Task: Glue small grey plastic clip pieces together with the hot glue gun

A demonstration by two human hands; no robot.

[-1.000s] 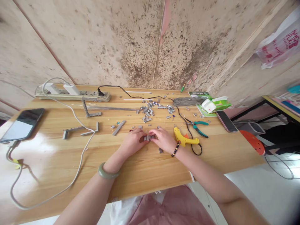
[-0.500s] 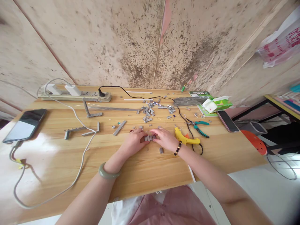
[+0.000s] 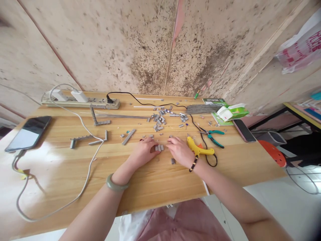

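Head view: on the far left of the wooden table [image 3: 150, 190] lies a big dark-screened tablet [image 3: 28, 134], then a power strip [image 3: 96, 103] along the back and some gray angled pieces [image 3: 93, 116] in front of it. A gray bar [image 3: 128, 137] lies just beyond the left hand [image 3: 140, 152], whose thumb and fingers pinch the left end of a short row of gray blocks [image 3: 159, 147] at the table's middle. Scattered gray bits [image 3: 160, 118] lie behind. Just right of the row, the right hand [image 3: 182, 152] has its fingertips close together, apart from the blocks; whether they hold anything, I cannot tell. Beside it sits a yellow glue gun [image 3: 198, 148], then teal-handled pliers [image 3: 216, 138] and a phone [image 3: 244, 130].
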